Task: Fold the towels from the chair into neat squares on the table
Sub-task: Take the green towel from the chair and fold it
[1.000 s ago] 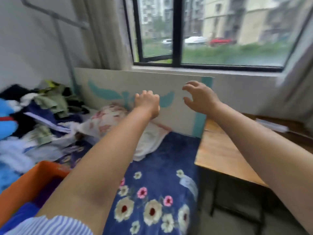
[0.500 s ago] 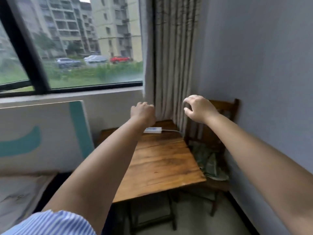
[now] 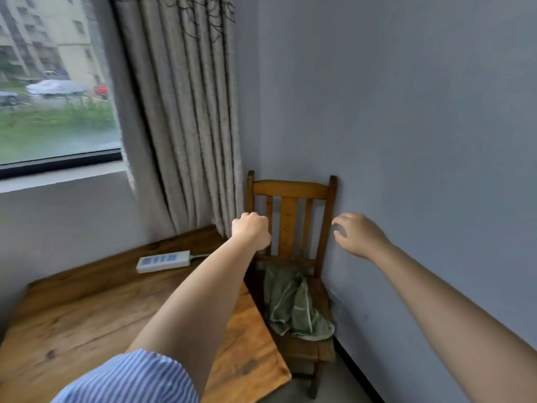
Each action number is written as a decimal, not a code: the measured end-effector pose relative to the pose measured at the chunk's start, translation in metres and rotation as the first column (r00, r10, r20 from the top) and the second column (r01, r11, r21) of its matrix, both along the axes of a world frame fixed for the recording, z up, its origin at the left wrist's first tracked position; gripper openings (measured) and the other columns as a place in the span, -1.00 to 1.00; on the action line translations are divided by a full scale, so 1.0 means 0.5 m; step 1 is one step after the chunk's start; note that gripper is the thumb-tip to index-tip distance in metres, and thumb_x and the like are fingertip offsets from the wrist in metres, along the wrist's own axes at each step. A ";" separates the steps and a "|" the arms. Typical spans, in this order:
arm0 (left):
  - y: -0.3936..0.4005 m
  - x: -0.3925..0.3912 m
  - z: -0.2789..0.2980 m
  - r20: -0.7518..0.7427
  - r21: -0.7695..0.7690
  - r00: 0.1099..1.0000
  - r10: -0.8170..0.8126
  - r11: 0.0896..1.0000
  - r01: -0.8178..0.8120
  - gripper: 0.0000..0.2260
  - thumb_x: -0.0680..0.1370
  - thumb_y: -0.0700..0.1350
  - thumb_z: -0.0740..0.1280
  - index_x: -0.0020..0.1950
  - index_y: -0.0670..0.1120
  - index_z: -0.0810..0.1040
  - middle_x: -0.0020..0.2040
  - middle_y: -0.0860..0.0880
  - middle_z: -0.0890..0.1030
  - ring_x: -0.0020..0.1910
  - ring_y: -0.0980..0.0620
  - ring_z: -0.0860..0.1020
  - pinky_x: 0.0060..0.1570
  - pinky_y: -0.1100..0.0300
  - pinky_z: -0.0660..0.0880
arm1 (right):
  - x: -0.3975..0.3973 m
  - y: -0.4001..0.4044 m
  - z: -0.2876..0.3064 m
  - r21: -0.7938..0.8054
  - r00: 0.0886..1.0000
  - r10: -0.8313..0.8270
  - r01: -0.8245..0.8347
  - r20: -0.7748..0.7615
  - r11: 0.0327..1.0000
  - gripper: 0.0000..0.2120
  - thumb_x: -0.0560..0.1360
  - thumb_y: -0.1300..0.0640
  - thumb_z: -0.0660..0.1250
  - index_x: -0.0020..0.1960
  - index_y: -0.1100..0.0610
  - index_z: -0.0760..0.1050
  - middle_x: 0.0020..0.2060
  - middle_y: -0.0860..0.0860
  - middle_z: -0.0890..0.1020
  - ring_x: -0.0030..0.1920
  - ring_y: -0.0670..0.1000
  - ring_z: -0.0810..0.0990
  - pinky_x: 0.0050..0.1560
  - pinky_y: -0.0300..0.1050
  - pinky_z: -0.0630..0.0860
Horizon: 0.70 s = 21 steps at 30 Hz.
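Note:
A crumpled green towel [image 3: 293, 308] lies on the seat of a wooden chair [image 3: 290, 190] in the corner, between the table and the wall. A wooden table [image 3: 87, 321] stands to the left of the chair. My left hand [image 3: 251, 229] is stretched out in front of the chair back, its fingers curled into a fist that holds nothing. My right hand [image 3: 356, 235] is held out over the chair's right side near the wall, fingers loosely bent and empty. Both hands are well above the towel.
A white power strip [image 3: 163, 260] with its cable lies on the table's far side. A grey curtain [image 3: 186, 117] hangs behind the table beside a window [image 3: 55, 82]. A grey wall [image 3: 406, 141] runs close along the chair's right side.
The view has swung right, from the bed to the table and now to the chair in the corner. Both arms stay stretched out, now in front of the chair back.

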<state>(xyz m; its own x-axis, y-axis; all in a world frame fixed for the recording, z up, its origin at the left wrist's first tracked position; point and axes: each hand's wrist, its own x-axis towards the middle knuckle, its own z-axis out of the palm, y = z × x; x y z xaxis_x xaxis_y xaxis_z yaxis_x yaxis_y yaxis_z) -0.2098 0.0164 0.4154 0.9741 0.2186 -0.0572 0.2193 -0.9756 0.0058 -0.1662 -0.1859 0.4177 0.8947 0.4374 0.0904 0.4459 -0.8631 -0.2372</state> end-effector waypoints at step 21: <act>0.023 0.484 -0.433 -0.489 -0.183 0.871 -0.049 0.982 -0.048 -0.67 0.60 -0.09 0.13 0.35 -0.11 0.36 0.31 -0.15 0.40 0.31 -0.17 0.35 0.18 0.00 0.39 | 0.513 0.072 -0.426 -0.123 0.864 -0.011 -0.059 -0.504 0.991 -0.67 0.57 0.15 0.12 0.29 0.20 0.41 0.24 0.15 0.49 0.22 0.13 0.46 0.18 -0.10 0.40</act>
<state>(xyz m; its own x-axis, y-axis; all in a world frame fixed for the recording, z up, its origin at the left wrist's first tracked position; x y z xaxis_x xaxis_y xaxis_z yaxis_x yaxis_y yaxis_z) 0.0321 0.0280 0.1988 0.8100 0.1570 -0.5651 0.2407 -0.9676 0.0762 0.0905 -0.1500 0.2046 0.7923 0.4354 -0.4275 0.3171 -0.8923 -0.3213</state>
